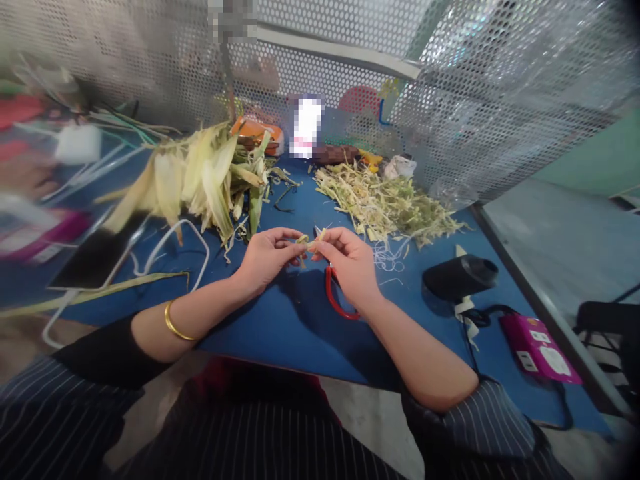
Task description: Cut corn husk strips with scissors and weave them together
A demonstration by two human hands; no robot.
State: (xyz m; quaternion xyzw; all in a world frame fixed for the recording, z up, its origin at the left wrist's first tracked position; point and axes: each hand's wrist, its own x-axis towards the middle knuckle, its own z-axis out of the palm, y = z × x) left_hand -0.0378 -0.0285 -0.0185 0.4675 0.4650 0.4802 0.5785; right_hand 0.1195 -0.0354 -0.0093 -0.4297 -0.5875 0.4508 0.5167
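Over the middle of the blue table (280, 320), my left hand (270, 259) pinches a small pale yellow-green husk piece (303, 240). My right hand (349, 261) is closed beside it, with its fingertips on the other end of the same piece. Red-handled scissors (334, 298) lie under my right hand, their blades partly hidden. Large corn husks (200, 177) are heaped to the left beyond my hands. A pile of cut husk strips (385, 203) spreads to the right beyond them, with thin white thread (391, 256) at its near edge.
A black cylindrical device (459, 276) and a magenta box (540, 350) are at the right. White wire (203, 250) and a dark flat panel (97, 257) are at the left. Another person's blurred hand (25, 170) shows at the far left. Perforated metal mesh (320, 67) stands behind the table.
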